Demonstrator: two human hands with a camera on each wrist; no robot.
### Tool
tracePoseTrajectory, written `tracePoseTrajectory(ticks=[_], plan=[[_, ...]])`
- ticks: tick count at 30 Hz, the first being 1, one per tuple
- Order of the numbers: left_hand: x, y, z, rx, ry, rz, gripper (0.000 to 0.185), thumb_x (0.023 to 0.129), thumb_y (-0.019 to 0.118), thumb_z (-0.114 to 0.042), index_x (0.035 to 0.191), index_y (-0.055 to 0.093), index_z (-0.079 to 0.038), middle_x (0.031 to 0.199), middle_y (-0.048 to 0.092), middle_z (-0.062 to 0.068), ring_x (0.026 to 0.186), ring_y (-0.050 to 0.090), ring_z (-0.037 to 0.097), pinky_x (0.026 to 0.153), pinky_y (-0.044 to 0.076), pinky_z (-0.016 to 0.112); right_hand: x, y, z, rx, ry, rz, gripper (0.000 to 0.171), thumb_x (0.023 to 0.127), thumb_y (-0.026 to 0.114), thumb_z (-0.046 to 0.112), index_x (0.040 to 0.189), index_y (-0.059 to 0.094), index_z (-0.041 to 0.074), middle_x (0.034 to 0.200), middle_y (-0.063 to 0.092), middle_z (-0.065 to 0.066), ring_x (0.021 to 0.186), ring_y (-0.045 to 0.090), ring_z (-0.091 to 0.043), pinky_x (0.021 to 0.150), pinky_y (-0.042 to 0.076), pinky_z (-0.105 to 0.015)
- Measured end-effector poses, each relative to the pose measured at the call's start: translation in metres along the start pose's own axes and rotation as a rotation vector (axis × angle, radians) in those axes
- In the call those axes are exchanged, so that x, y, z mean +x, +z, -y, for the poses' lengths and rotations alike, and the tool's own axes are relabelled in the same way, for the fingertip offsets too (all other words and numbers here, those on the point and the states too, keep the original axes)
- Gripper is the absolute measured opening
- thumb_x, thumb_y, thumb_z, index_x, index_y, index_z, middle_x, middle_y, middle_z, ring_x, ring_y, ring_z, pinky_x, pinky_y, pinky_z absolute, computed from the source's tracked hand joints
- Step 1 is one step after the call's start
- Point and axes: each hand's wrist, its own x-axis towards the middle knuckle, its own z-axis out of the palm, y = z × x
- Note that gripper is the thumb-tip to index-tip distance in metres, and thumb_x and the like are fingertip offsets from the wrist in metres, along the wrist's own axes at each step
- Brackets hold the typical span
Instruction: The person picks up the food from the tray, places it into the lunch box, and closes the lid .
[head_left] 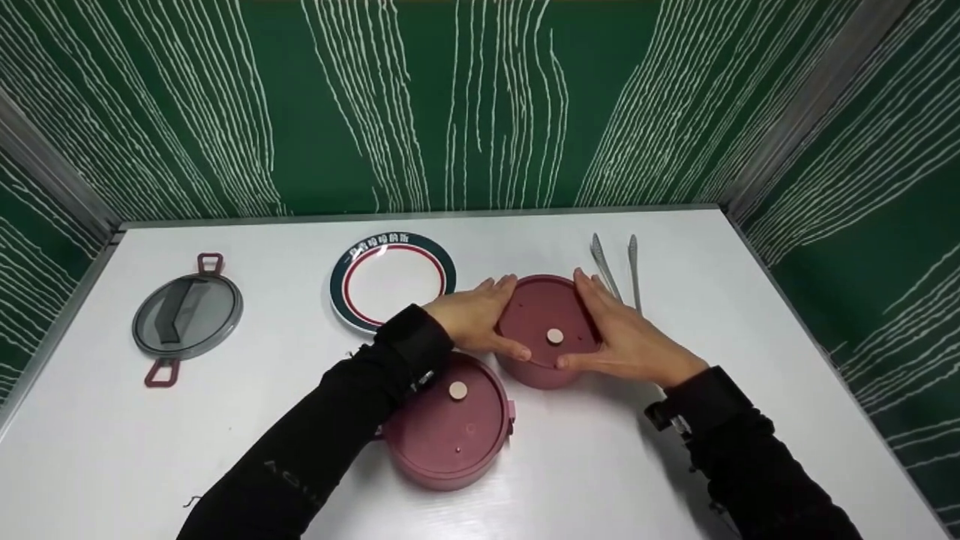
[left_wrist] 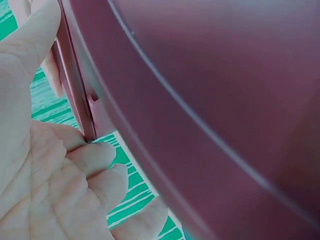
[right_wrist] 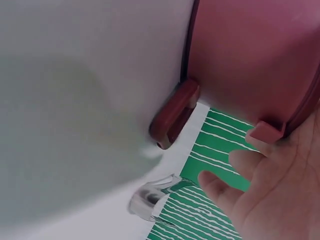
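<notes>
My left hand (head_left: pixel 480 319) and right hand (head_left: pixel 626 341) hold a round dark-red lidded lunch box (head_left: pixel 536 315) from opposite sides. Both thumbs lie on its lid near a pale round knob, while the other fingers reach along the sides. At the left wrist, fingers (left_wrist: pixel 100 160) bend under the lid's edge. On the right side, the hand (right_wrist: pixel 285 185) is at a small clip (right_wrist: pixel 268 131), and a red loop handle (right_wrist: pixel 175 115) shows lower on the box. A second red lunch box (head_left: pixel 442 435) sits nearer, partly under my left forearm.
A white plate with a dark-green rim (head_left: pixel 349 307) lies behind my left hand. At the far left sits a round grey see-through lid or dish (head_left: pixel 187 315) with two red handles. Slim metal utensils (head_left: pixel 634 266), perhaps tongs, lie behind my right hand on the white table (head_left: pixel 750 300).
</notes>
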Motion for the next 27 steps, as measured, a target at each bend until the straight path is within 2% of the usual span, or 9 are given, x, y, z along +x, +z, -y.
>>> tracePoseTrajectory(ticks=[8,13,17,21,24,27], plan=[[-0.001,0.004,0.008,-0.002,0.018,-0.036,0.119,0.093,0.071,-0.069,0.173,0.008,-0.007,0.180,0.014,0.019,0.167,0.020,0.032,0.136,0.026,0.045,-0.002,0.003,-0.003,0.034,0.021,-0.023,0.130,0.086,0.083,0.061,0.174,0.002,0.012,0.181,0.006,-0.018,0.167,0.009,-0.045,0.129,0.026,-0.070],[-0.016,0.002,0.014,-0.048,0.017,-0.068,0.118,0.095,0.068,-0.070,0.173,0.007,-0.007,0.180,0.012,0.016,0.167,0.021,0.028,0.135,0.028,0.045,-0.011,0.000,0.007,0.032,-0.005,-0.090,0.126,0.087,0.084,0.057,0.174,0.004,0.014,0.181,0.009,-0.016,0.167,0.011,-0.044,0.128,0.026,-0.071],[-0.040,-0.006,0.021,-0.104,0.042,-0.121,0.109,0.099,0.065,-0.067,0.173,0.011,-0.007,0.180,0.014,0.012,0.167,0.019,0.024,0.137,0.023,0.041,-0.024,-0.001,0.028,0.059,-0.074,-0.174,0.118,0.088,0.087,0.046,0.174,0.011,0.018,0.181,0.016,-0.013,0.166,0.019,-0.041,0.127,0.028,-0.073],[-0.072,-0.009,0.031,-0.169,0.085,-0.183,0.100,0.100,0.065,-0.063,0.172,0.021,-0.009,0.178,0.025,0.010,0.165,0.026,0.023,0.136,0.025,0.041,-0.037,0.003,0.050,0.081,-0.167,-0.247,0.108,0.088,0.089,0.034,0.173,0.024,0.019,0.177,0.030,-0.011,0.162,0.033,-0.036,0.126,0.032,-0.065],[-0.099,-0.002,0.040,-0.206,0.106,-0.226,0.095,0.100,0.067,-0.062,0.170,0.028,-0.011,0.174,0.035,0.009,0.162,0.034,0.024,0.134,0.029,0.044,-0.043,0.010,0.064,0.092,-0.229,-0.283,0.100,0.087,0.091,0.028,0.170,0.035,0.019,0.170,0.044,-0.011,0.156,0.045,-0.034,0.124,0.038,-0.057],[-0.126,0.010,0.050,-0.234,0.112,-0.268,0.092,0.099,0.070,-0.061,0.169,0.033,-0.014,0.171,0.041,0.010,0.160,0.039,0.029,0.132,0.032,0.052,-0.048,0.019,0.075,0.104,-0.272,-0.278,0.091,0.087,0.090,0.027,0.165,0.044,0.017,0.164,0.052,-0.010,0.150,0.052,-0.037,0.121,0.042,-0.057]])
